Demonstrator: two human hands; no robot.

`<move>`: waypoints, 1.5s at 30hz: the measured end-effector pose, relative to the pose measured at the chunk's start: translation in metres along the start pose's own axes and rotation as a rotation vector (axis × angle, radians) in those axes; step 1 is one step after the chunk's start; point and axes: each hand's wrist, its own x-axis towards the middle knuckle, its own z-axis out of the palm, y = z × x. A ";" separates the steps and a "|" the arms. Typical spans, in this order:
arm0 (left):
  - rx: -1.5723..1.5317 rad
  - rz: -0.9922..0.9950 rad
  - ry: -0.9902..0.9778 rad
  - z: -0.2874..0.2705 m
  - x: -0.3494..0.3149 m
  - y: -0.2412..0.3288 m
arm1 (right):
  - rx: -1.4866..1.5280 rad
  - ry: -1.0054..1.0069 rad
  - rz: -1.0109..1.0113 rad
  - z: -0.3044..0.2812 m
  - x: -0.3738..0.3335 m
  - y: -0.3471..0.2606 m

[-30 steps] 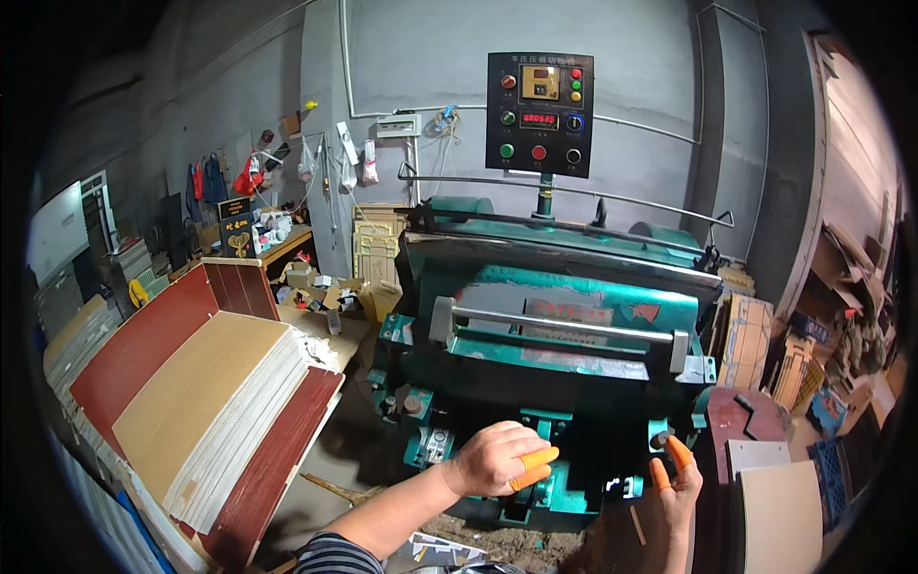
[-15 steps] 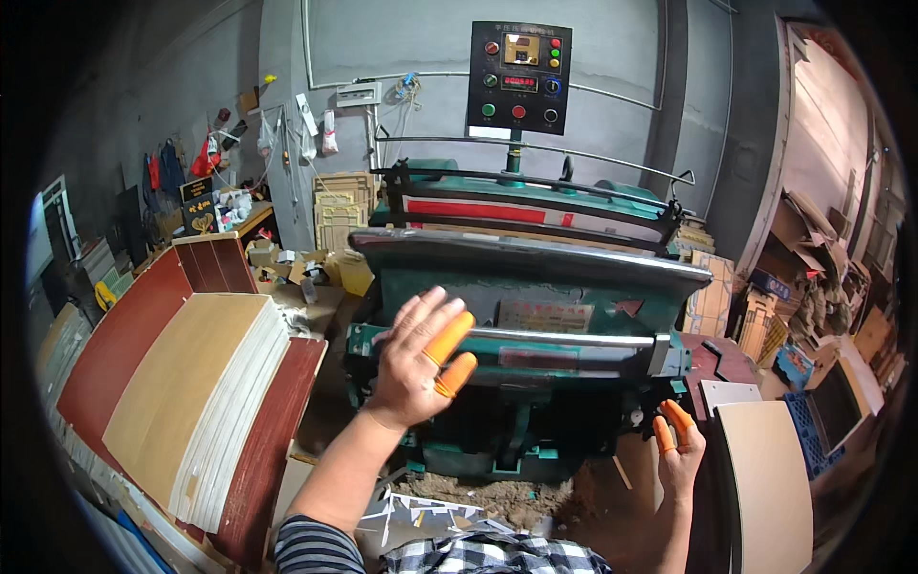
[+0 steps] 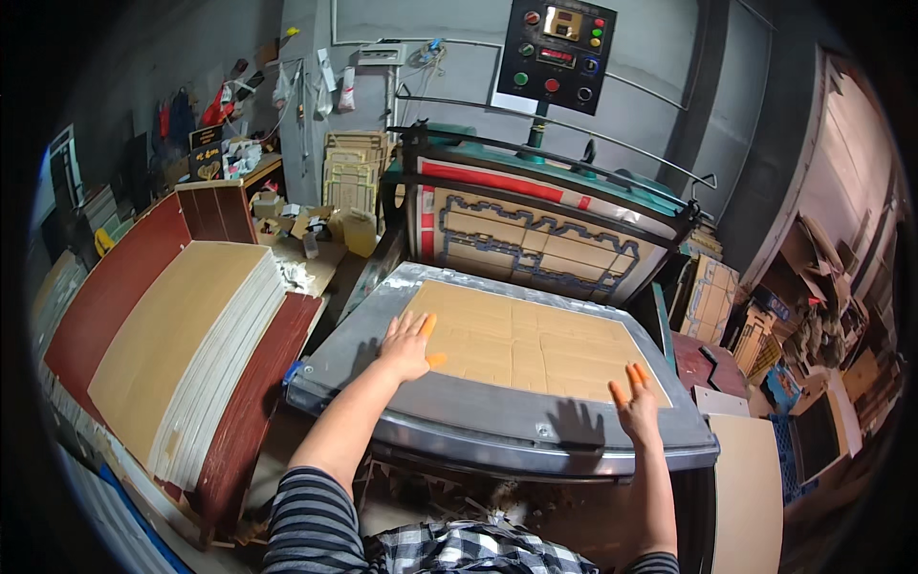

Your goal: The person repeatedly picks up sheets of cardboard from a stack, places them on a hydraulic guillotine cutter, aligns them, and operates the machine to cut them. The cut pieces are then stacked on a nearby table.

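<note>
A brown cardboard sheet (image 3: 521, 349) with faint crease lines lies on the grey metal platen (image 3: 459, 407) of a green press, which lies open towards me. My left hand (image 3: 406, 346) is at the sheet's left edge, its fingers stretched out and holding nothing. Over the near right corner is my right hand (image 3: 638, 404), also empty, fingers apart; its shadow falls on the platen. Orange finger covers sit on some fingers of both hands. Whether either hand touches the sheet I cannot tell. Behind the platen stands a wooden die board (image 3: 535, 244) with dark strips along its outline.
A control panel (image 3: 557, 53) with coloured buttons rises behind the press. On the left, a stack of boards (image 3: 182, 335) lies on a dark red support. Tan sheets (image 3: 748, 488) stand at my right, beside a blue crate (image 3: 792, 450). Scraps litter the floor below the platen.
The platen has swung down towards me, uncovering the cardboard sheet and the die board. My left hand has lowered to the sheet's left edge; my right has moved in to its near right corner.
</note>
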 end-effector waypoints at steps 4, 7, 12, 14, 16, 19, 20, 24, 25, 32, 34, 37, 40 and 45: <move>0.031 -0.033 -0.199 0.047 -0.025 -0.012 | -0.370 -0.528 0.096 0.062 -0.006 0.066; -0.002 0.013 -0.284 0.040 -0.061 -0.014 | -0.308 -0.704 0.158 0.048 -0.029 0.055; -0.011 0.230 -0.168 -0.029 -0.129 -0.008 | -0.211 -0.534 -0.069 -0.074 -0.061 -0.002; 0.002 0.349 -0.018 -0.025 -0.131 -0.017 | -0.321 -0.482 -0.087 -0.086 -0.075 0.004; -0.049 0.408 0.113 -0.002 -0.116 -0.033 | -0.397 -0.332 -0.136 -0.072 -0.098 0.042; -0.053 0.609 0.373 0.018 -0.082 -0.053 | -0.315 -0.243 -0.015 -0.069 -0.108 0.029; -0.051 0.562 0.343 0.008 -0.074 -0.054 | -0.425 -0.096 -0.406 -0.073 -0.103 0.015; -0.117 0.500 0.302 -0.074 -0.037 -0.065 | 0.069 -0.411 0.523 -0.058 -0.072 0.051; -0.069 0.448 0.233 -0.108 -0.036 -0.075 | -0.407 -0.142 -0.202 -0.035 -0.068 0.069; 0.223 -0.028 0.222 -0.388 -0.202 -0.150 | 0.107 -0.098 -0.487 -0.014 0.035 -0.218; 0.548 0.020 0.458 -0.426 -0.321 -0.226 | 0.219 -0.200 -0.482 0.017 0.058 -0.339; 0.696 -0.216 0.669 -0.414 -0.481 -0.241 | 0.449 -0.091 -0.849 0.070 0.067 -0.458; 0.683 -0.541 0.748 -0.336 -0.565 -0.256 | 0.350 0.001 -1.057 0.135 0.062 -0.542; 0.673 -0.634 0.959 -0.146 -0.594 -0.335 | 0.265 0.150 -1.216 0.283 0.044 -0.621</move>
